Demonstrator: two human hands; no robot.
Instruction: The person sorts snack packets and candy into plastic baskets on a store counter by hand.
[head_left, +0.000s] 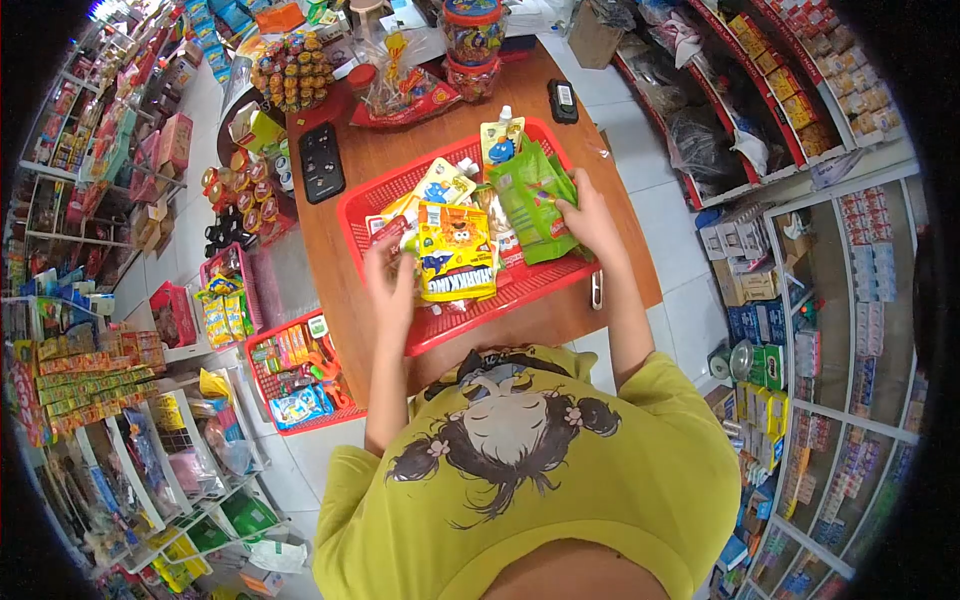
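A red plastic basket [490, 312] full of snack packets stands on the brown wooden table. My right hand [590, 218] is closed on the right edge of a green packet [535, 205] lying over the basket's right part. At the basket's left side my left hand [390, 272] has its fingers apart, beside a yellow packet [456, 250]; whether it touches that packet is unclear. Behind these lie a pale yellow pouch [443, 186] and a spouted pouch [501, 140] with a blue figure.
On the table [450, 362] are a black tray [321, 163], a small black device [564, 101], a lollipop ball [292, 72], a red-based bag of sweets [405, 100] and candy jars [472, 38]. Another red basket [300, 372] sits lower left. Stocked shelves flank both sides.
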